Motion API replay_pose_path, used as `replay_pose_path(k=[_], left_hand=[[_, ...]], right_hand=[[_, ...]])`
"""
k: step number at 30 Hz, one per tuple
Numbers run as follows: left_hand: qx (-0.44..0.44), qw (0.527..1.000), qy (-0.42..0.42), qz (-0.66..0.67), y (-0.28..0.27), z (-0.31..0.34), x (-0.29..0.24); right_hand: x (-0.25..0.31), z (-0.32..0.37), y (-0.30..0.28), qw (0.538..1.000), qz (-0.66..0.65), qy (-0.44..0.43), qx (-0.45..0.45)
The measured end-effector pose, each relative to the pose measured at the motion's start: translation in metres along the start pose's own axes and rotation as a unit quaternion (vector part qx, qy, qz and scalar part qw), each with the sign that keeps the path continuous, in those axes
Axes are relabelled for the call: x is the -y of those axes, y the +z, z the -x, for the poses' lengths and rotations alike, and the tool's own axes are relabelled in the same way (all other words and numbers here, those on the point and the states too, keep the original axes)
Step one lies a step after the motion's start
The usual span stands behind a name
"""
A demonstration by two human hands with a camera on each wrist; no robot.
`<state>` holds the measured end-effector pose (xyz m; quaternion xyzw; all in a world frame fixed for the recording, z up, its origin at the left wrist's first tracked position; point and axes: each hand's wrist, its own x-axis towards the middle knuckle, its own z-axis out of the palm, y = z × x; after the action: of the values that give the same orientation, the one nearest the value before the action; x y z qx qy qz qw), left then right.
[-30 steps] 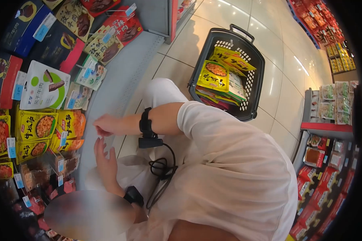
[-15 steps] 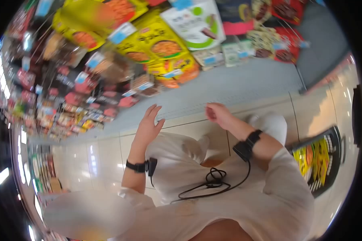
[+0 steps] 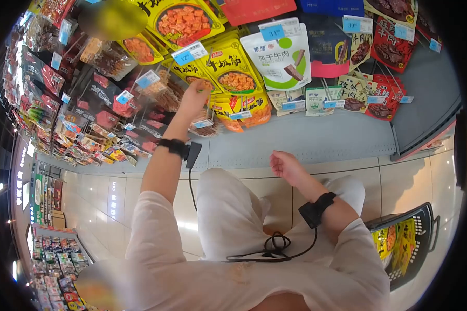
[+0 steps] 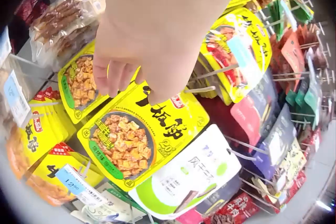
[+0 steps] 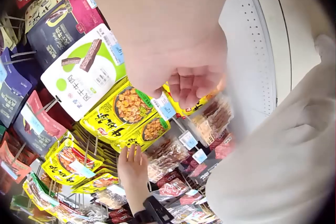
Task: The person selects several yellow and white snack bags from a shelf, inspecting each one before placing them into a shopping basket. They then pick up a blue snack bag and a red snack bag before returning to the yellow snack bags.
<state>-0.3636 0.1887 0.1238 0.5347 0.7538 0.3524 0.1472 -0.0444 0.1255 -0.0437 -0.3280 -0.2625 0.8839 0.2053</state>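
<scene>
My left hand is up at the hanging yellow snack pouches, its fingertips right at the lower part of one yellow pouch. In the left wrist view the same hand covers the top of a yellow pouch with a picture of diced food. Seen from the right wrist, the left hand's fingers look fairly straight against the pouches. Lower and to the right, my right hand hangs in front of the grey shelf base with loosely curled fingers and holds nothing.
A white and green pouch hangs right of the yellow ones. Metal hooks with price tags stick out. A black shopping basket with yellow pouches stands on the floor at right. A cable lies across my lap.
The view has swung from the basket side to face the shelf. My left hand has risen from above the shelf base to the yellow pouches; my right hand stays low.
</scene>
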Motion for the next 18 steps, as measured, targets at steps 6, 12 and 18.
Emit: replay_pose_path(k=[6,12,18], left_hand=[[0.024,0.977,-0.143,0.157,0.04,-0.025,0.009],[-0.031,0.972,-0.087,0.215,0.074,-0.051,0.066],[0.028,0.972,-0.102,0.212,0.073,-0.029,0.035]], right_hand=[[0.002,0.004,-0.005,1.0,-0.007,-0.013,0.0],[0.007,0.009,-0.012,0.999,-0.017,-0.025,-0.014],[0.009,0.022,0.002,1.0,-0.007,-0.03,0.001]])
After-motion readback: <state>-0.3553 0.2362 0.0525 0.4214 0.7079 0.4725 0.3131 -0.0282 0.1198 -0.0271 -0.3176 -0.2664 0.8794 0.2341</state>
